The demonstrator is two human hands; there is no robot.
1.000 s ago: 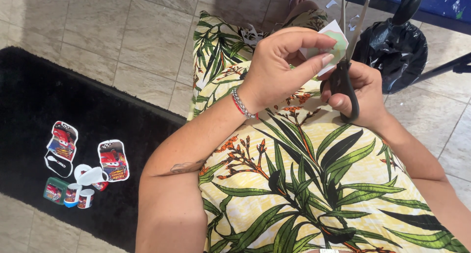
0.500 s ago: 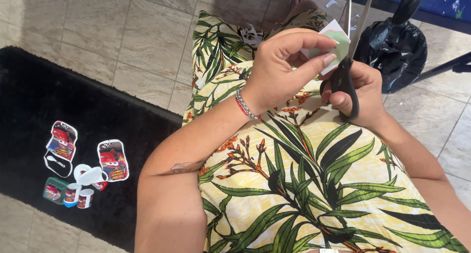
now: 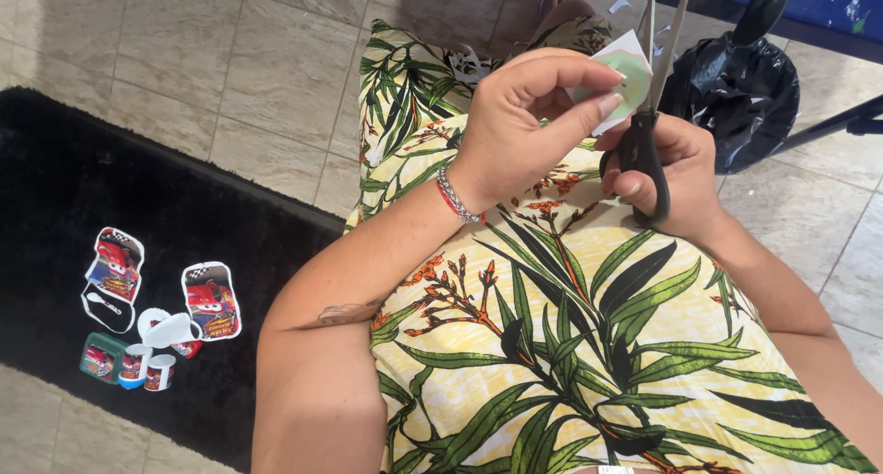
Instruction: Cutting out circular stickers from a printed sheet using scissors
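Your left hand [image 3: 524, 129] is closed on a small piece of paper [image 3: 618, 77], pinching it between the thumb and the curled fingers and holding it up over your lap. The paper is white at the edges with a pale green patch; what is printed on it is too small to tell.

Your right hand [image 3: 667, 171] is clamped on a pair of scissors [image 3: 648, 97] with black handles, thumb and fingers through the loops. The blades point up and away from you and stand a little apart, just right of the paper and touching its right edge, as far as the view shows.

Both hands sit above your leaf-print dress [image 3: 561, 336], yellow with green fronds and orange sprigs. A beaded bracelet [image 3: 452, 196] circles your left wrist.

On the left, well apart from your hands, a black rug [image 3: 55, 171] lies on the tiled floor [image 3: 258, 60]. On the rug rest several cut-out paper shapes [image 3: 208, 299] with red pictures and white borders, and near them a few small paper cups [image 3: 147, 364] at the near left.

At the far right, a black plastic bag [image 3: 736, 92] sits on the floor, just beyond your right hand.
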